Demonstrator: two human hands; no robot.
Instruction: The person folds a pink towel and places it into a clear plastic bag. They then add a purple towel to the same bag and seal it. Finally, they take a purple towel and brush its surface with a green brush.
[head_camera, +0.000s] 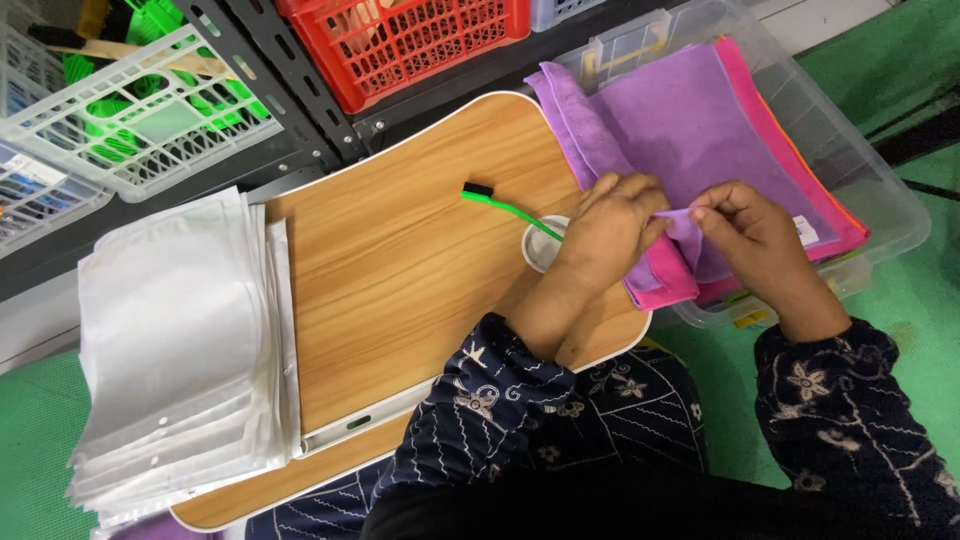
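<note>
Head view: left hand (610, 225) and right hand (745, 225), fingers pinching the purple cloth (690, 130) edge atop the pink cloth (665, 280) (stack overhangs the surface (400, 270)). Beyond, the clear bin (860, 170); a tug might drag the pile off.

A single head-worn camera looks steeply down, from close, over the wearer's forearms onto a rounded wood-grain lap table (400, 260); a clear plastic storage bin (880, 200) sits at upper right.
</note>
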